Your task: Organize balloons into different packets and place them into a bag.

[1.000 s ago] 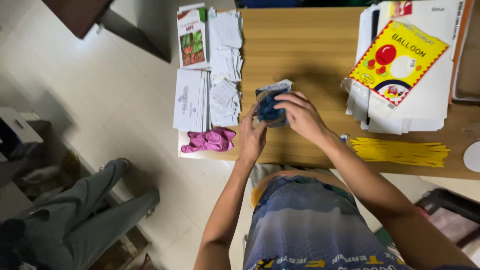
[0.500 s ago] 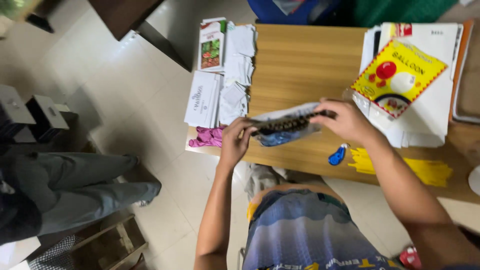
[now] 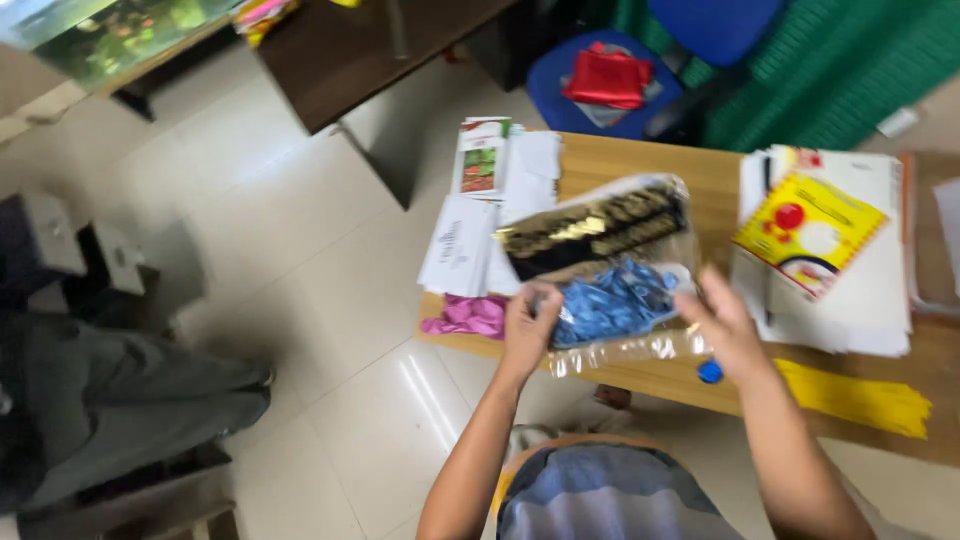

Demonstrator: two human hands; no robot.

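My left hand (image 3: 528,325) and my right hand (image 3: 722,325) hold up a clear plastic bag (image 3: 608,275) above the near edge of a wooden table (image 3: 640,160). The bag has a black and gold header card at its top and several blue balloons inside. My left hand grips the bag's lower left part; my right hand grips its lower right edge. A pink balloon (image 3: 466,313) lies on the table's left corner, just left of my left hand. A small blue balloon (image 3: 710,372) lies on the table below my right hand.
White envelopes and papers (image 3: 462,240) lie at the table's left end. A yellow balloon packet (image 3: 806,226) rests on white papers at right, yellow strips (image 3: 858,398) near the front edge. A blue chair (image 3: 610,80) stands behind. Another person's legs (image 3: 120,390) are at left.
The bag, folded small a second ago, has been stretched out and lifted flat toward me. My hands moved apart. The camera tilted up, showing the chair and more floor.
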